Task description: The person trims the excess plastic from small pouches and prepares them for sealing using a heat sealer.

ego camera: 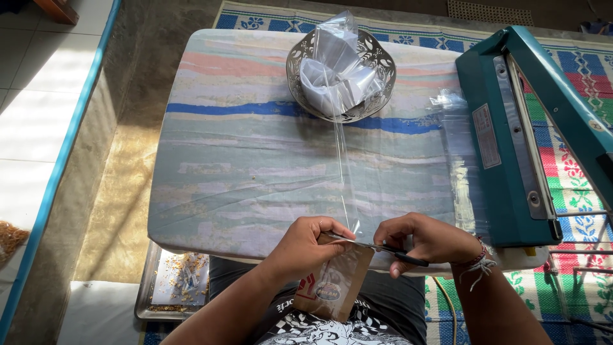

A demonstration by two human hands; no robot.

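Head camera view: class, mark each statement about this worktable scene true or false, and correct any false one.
1. The left hand holds a brown paper pouch with a clear window. True.
2. The right hand holds black-handled scissors at the top of the pouch. True.
3. The perforated silver metal bowl is full of fruit. False: it holds clear plastic bags.
4. The teal heat sealer stands at the table's left side. False: it is at the right, its arm raised.
5. A striped cloth covers the table. True.
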